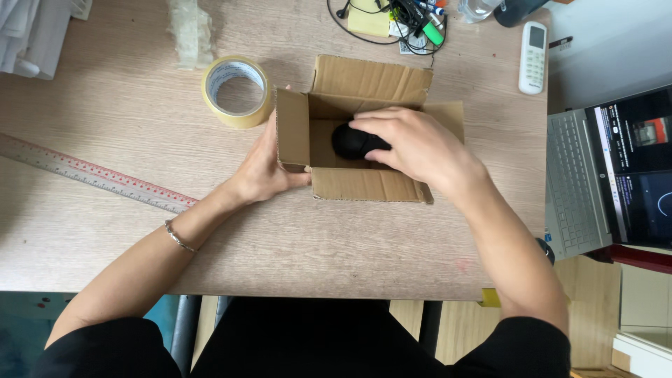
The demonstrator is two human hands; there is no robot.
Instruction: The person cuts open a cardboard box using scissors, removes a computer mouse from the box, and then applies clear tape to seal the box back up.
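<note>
A small open cardboard box sits in the middle of the wooden table, its flaps folded outward. My right hand reaches into the box from above and grips a black rounded object, which looks like a computer mouse, inside it. My left hand presses against the box's left side, with the thumb at the front left corner under the upright left flap.
A roll of yellowish tape lies just left of the box. A long ruler lies slanted at the left. A white remote, cables and pens are at the back. An open laptop stands at the right.
</note>
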